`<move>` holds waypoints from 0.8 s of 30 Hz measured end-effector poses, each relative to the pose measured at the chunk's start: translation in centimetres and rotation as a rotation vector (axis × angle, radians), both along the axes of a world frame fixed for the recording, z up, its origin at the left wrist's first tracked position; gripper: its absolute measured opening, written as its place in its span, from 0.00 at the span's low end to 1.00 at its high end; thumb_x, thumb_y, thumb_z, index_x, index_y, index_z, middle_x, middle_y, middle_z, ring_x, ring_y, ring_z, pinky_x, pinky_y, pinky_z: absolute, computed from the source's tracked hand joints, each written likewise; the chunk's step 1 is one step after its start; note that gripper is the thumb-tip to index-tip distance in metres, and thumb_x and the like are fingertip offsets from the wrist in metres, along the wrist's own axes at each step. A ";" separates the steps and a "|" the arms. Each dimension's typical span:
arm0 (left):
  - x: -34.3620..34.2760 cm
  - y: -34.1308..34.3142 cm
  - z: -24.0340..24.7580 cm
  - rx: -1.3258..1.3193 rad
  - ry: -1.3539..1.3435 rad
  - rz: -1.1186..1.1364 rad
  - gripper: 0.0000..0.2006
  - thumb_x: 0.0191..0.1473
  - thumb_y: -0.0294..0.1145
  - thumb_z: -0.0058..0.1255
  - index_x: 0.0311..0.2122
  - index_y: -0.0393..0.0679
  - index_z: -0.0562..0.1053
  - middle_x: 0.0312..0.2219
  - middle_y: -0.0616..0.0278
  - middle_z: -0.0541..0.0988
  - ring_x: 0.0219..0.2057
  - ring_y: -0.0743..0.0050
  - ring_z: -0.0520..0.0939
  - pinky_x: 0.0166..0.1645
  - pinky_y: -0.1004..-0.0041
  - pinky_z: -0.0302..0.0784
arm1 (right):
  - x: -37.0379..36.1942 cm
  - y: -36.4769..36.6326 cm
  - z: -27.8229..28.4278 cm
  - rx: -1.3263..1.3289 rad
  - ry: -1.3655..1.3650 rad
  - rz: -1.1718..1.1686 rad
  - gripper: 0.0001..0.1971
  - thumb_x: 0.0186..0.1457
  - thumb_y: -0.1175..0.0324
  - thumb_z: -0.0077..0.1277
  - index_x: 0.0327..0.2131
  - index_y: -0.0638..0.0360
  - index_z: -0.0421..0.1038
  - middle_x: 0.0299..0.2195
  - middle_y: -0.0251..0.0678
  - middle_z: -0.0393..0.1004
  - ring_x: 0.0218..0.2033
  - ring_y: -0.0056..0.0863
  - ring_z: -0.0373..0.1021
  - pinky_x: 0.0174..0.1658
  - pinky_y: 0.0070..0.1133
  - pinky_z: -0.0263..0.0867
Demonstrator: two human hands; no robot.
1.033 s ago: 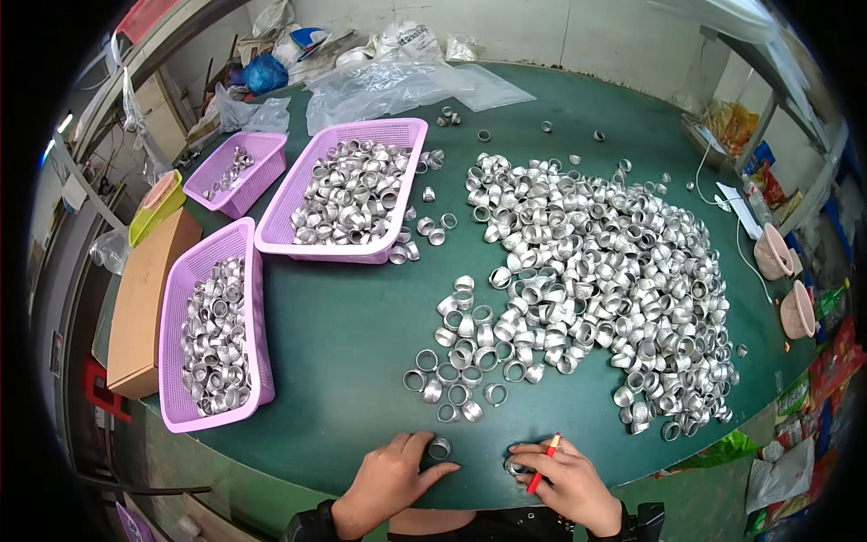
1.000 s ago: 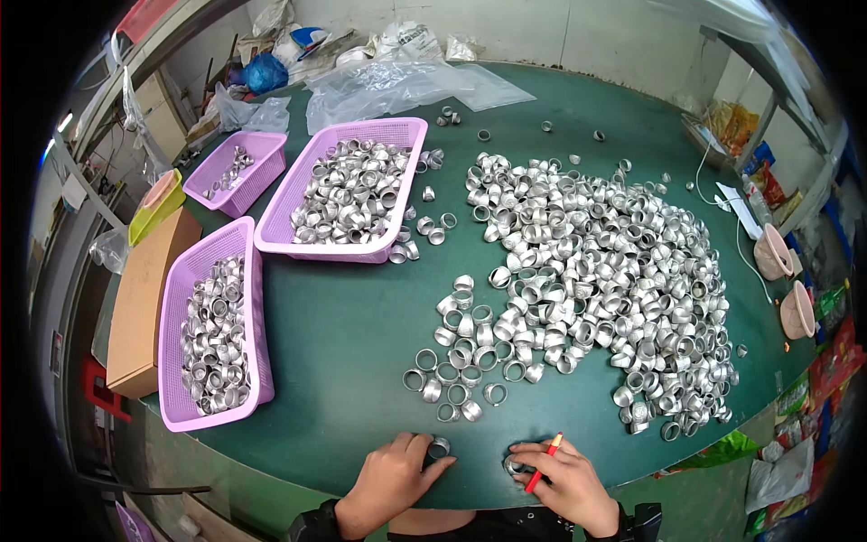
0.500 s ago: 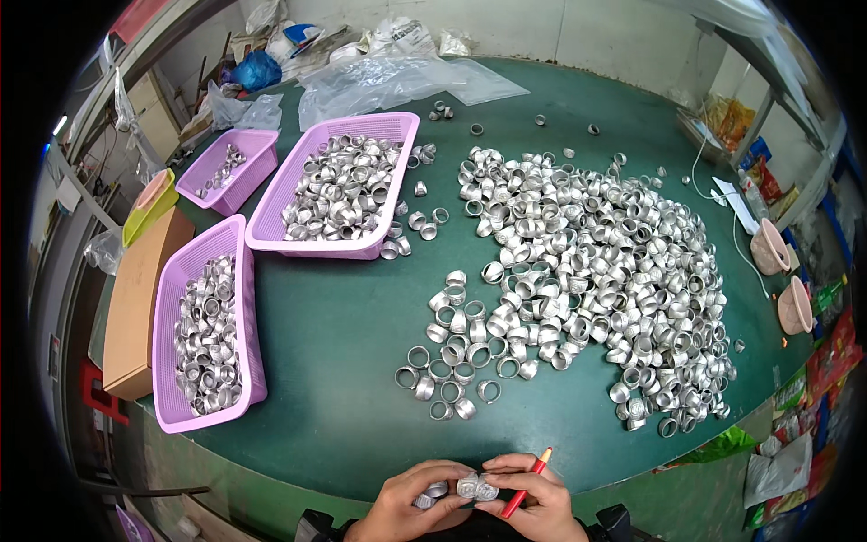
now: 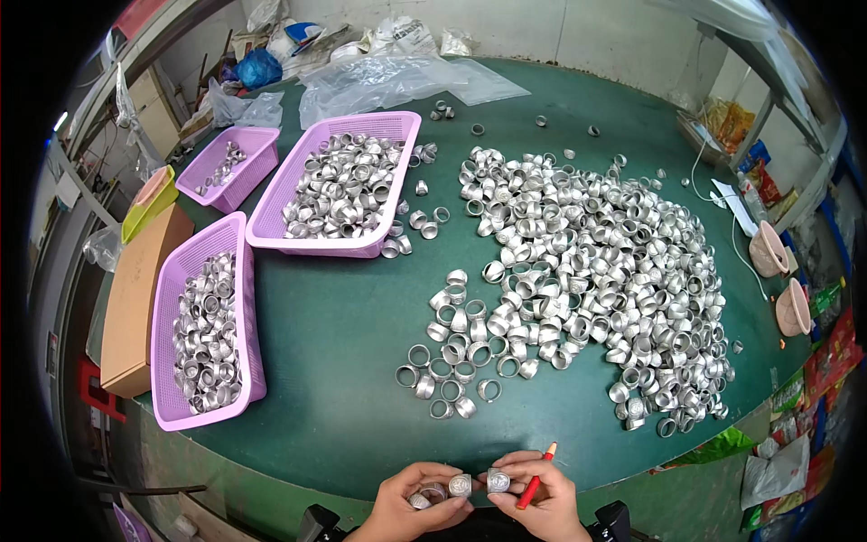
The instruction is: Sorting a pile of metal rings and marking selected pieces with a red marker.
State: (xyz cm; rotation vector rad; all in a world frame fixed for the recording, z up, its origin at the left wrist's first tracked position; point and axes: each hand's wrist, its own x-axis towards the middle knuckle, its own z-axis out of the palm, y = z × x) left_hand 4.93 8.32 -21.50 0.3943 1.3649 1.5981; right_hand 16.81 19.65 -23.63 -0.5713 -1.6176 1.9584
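Left hand point(image 4: 411, 499): closed on a silver-coloured metal ring with a broad embossed face point(image 4: 461, 486), pinched at the fingertips; further silver rings point(image 4: 432, 493) are cupped in the palm.
Right hand point(image 4: 542, 499): a second embossed silver ring point(image 4: 498, 481) is pinched; a slim red pencil with a pale tip point(image 4: 529, 492) is gripped in the same fingers.
Paired faces: both turned toward the camera at the near table edge, side by side, a narrow gap between; hands not touching.
Loose heap point(image 4: 596, 262): silver rings spread across the green tabletop point(image 4: 343, 361), right of centre; a smaller cluster point(image 4: 456, 352) is strewn at its near left.
Lilac baskets: rings are piled in two large perforated plastic ones, near point(image 4: 254, 316) and middle point(image 4: 316, 246); only a few lie in the small lilac basket point(image 4: 248, 187) farther off.
Progress: a good share is already basketed; more, by judgement, is left loose; ringed pieces in hand not yet set down.
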 end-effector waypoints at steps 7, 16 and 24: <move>0.3 0.2 0.6 -0.071 0.665 0.052 0.12 0.35 0.20 0.54 0.31 0.37 0.70 0.23 0.60 0.72 0.24 0.74 0.74 0.28 0.77 0.69 | -0.3 0.7 1.7 0.509 -0.131 0.008 0.17 0.34 0.80 0.56 0.32 0.62 0.65 0.31 0.39 0.65 0.30 0.26 0.65 0.30 0.19 0.63; -0.4 -0.2 -1.6 -0.074 0.850 -0.083 0.14 0.40 0.25 0.52 0.35 0.38 0.67 0.27 0.59 0.73 0.22 0.80 0.72 0.26 0.83 0.67 | -0.6 0.6 2.3 0.633 -0.218 -0.038 0.21 0.30 0.77 0.59 0.33 0.61 0.64 0.29 0.41 0.66 0.30 0.37 0.65 0.33 0.25 0.62; 0.3 -0.7 -0.5 0.127 -0.869 -0.045 0.15 0.48 0.33 0.41 0.42 0.41 0.62 0.30 0.55 0.71 0.24 0.67 0.74 0.18 0.82 0.68 | -0.6 0.0 3.4 0.453 0.000 0.061 0.19 0.31 0.76 0.61 0.29 0.62 0.62 0.28 0.41 0.68 0.27 0.30 0.67 0.29 0.20 0.64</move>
